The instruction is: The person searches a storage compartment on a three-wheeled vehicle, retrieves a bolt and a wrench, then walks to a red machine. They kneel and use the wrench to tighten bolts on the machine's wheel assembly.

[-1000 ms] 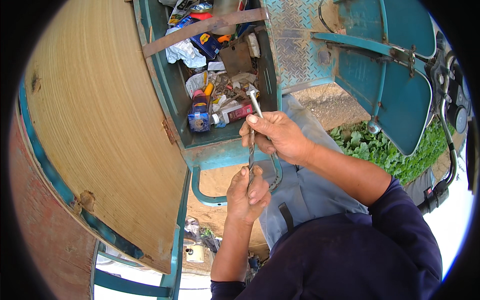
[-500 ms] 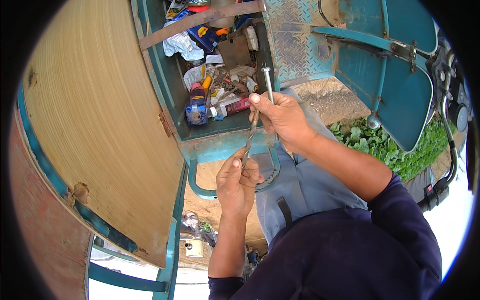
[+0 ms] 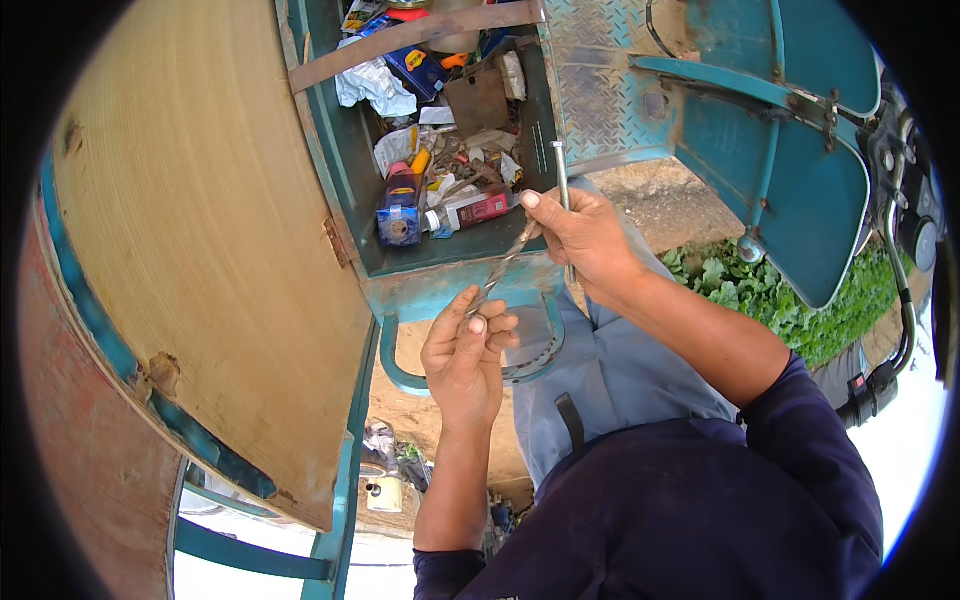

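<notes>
A spiral-fluted drill bit [image 3: 503,267] slants between my two hands. My left hand [image 3: 466,362] pinches its lower end between thumb and fingers. The thumb and forefinger of my right hand [image 3: 592,243] grip its upper end. Also held in my right hand is a long metal bolt [image 3: 562,172], nearly upright, its head up and its lower end showing below the fingers. Both hands are over the near edge of an open teal metal box [image 3: 420,285]. Within that box lie a bottle with a red label [image 3: 480,208] and a blue carton [image 3: 399,222].
A rusty metal strap [image 3: 415,32] crosses the box among plastic wrappers and debris. To the left stands a large wooden panel [image 3: 210,250]. Teal metal panels [image 3: 800,215] and handlebars [image 3: 895,220] are on the right, above leafy plants [image 3: 740,290]. A teal loop handle [image 3: 545,345] sits below the box.
The drill bit has tilted further over from upright. My left hand has shifted slightly left and up, my right hand slightly right. Both still hold on.
</notes>
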A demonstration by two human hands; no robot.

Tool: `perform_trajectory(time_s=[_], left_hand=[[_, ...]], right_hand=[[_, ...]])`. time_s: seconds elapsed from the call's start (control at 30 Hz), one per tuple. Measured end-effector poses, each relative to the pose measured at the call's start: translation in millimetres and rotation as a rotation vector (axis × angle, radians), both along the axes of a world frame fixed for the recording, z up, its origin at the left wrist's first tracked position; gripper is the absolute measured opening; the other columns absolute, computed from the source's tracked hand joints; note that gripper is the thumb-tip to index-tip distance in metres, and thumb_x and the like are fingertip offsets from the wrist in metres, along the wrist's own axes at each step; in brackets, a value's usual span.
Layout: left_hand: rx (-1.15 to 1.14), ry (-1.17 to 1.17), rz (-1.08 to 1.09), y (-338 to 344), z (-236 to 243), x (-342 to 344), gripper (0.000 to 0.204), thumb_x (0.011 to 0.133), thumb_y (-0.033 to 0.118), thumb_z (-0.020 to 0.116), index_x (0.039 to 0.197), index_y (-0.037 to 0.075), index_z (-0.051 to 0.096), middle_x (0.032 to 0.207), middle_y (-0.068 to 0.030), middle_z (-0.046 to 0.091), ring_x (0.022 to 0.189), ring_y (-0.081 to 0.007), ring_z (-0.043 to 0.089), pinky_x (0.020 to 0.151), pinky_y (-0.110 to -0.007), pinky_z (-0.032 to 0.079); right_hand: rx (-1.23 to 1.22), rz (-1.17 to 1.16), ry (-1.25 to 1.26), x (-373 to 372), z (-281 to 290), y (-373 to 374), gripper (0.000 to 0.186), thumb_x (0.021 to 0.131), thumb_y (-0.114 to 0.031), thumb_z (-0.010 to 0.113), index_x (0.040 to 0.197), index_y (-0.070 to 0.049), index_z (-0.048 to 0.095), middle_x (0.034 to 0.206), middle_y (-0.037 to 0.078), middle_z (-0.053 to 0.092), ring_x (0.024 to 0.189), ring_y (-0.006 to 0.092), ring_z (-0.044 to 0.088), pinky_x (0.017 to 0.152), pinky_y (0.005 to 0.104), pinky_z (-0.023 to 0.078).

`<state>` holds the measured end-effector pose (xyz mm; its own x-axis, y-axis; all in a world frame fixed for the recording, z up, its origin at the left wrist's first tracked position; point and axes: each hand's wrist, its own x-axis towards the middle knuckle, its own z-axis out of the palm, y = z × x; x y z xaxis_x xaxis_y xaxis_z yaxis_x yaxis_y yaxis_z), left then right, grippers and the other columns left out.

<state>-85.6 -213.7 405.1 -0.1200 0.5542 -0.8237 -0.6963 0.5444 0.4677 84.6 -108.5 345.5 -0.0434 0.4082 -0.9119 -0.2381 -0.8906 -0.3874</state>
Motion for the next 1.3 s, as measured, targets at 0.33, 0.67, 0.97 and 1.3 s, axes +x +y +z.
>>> perform_trajectory(time_s=[0.33, 0.67, 0.97, 1.3], left_hand=[[0.050, 0.450, -0.228, 0.9, -4.2, -6.2, 0.025, 0.103, 0.012, 0.067, 0.120, -0.006, 0.065, 0.106, -0.0182, 0.074, 0.086, -0.0232, 0.074, 0.077, -0.036, 0.063], [0.122, 0.246, -0.238, 1.3, -17.1, -23.5, 0.021, 0.096, 0.014, 0.067, 0.110, 0.000, 0.065, 0.105, -0.0173, 0.072, 0.092, -0.0244, 0.071, 0.083, -0.038, 0.058], [0.089, 0.258, -0.714, 30.9, -17.0, 3.4, 0.039, 0.099, 0.027, 0.071, 0.123, -0.003, 0.071, 0.127, -0.0197, 0.069, 0.117, -0.0267, 0.066, 0.098, -0.039, 0.053], [0.306, 0.408, -0.141, 16.8, 14.3, -24.0, 0.051, 0.111, 0.048, 0.048, 0.080, 0.009, 0.042, 0.073, -0.0134, 0.059, 0.071, -0.0293, 0.066, 0.078, -0.050, 0.058]], right_hand=[[0.015, 0.328, 0.114, 20.2, 0.9, -13.2, 0.046, 0.100, -0.044, 0.072, 0.080, -0.003, 0.072, 0.065, 0.001, 0.062, 0.059, 0.0067, 0.052, 0.054, 0.0256, 0.040], [-0.114, 0.744, 0.753, 30.3, 10.1, -27.3, 0.034, 0.101, -0.038, 0.072, 0.098, -0.004, 0.077, 0.070, 0.001, 0.067, 0.060, 0.0078, 0.053, 0.054, 0.0276, 0.042], [0.091, 0.834, 0.748, 36.6, 4.3, -28.0, 0.029, 0.105, -0.034, 0.064, 0.101, -0.004, 0.065, 0.087, 0.008, 0.069, 0.077, 0.0153, 0.062, 0.067, 0.0326, 0.049], [0.514, 0.920, 0.505, 4.1, 2.8, -6.0, 0.041, 0.088, -0.010, 0.069, 0.127, 0.000, 0.065, 0.118, 0.022, 0.068, 0.106, 0.0372, 0.068, 0.092, 0.0446, 0.055]])
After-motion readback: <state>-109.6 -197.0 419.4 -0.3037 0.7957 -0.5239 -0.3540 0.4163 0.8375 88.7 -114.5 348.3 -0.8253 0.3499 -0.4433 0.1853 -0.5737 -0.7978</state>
